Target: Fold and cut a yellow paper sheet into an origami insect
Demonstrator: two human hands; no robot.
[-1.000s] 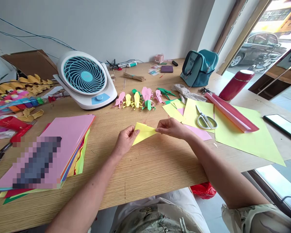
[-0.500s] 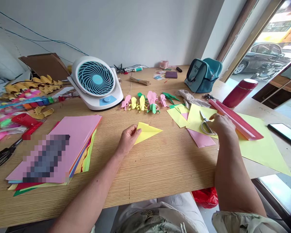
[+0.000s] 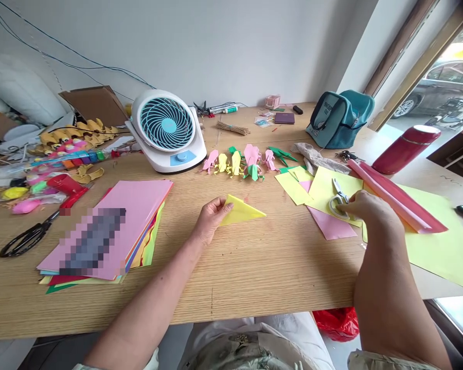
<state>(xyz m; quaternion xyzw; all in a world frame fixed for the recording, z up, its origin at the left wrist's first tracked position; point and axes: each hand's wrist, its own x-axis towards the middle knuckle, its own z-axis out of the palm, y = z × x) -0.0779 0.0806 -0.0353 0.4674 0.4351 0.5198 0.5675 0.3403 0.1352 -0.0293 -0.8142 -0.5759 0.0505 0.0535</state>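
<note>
In the head view my left hand (image 3: 213, 216) pinches a folded yellow paper (image 3: 244, 210) between thumb and fingers, its narrow point toward the right. My right hand (image 3: 372, 211) is closed at the handles of a small pair of scissors (image 3: 337, 199), the blades pointing away from me. Some fingertips are hidden behind the hand. Beneath the scissors lie a yellow sheet (image 3: 322, 186) and a pink paper piece (image 3: 334, 226). Small folded paper figures in pink, yellow and green (image 3: 250, 156) stand in a row beyond my left hand.
To the left lies a stack of coloured paper (image 3: 139, 205), beside black-handled scissors (image 3: 25, 240). A fan (image 3: 167, 128) stands behind it. At the right are rolled red paper (image 3: 401, 198), a red bottle (image 3: 407, 149) and a blue bag (image 3: 339, 121).
The view has turned slightly left. My right hand has shifted down onto the scissor handles, and the scissors have turned a little. My left hand still pinches the yellow paper, now tilted differently.
</note>
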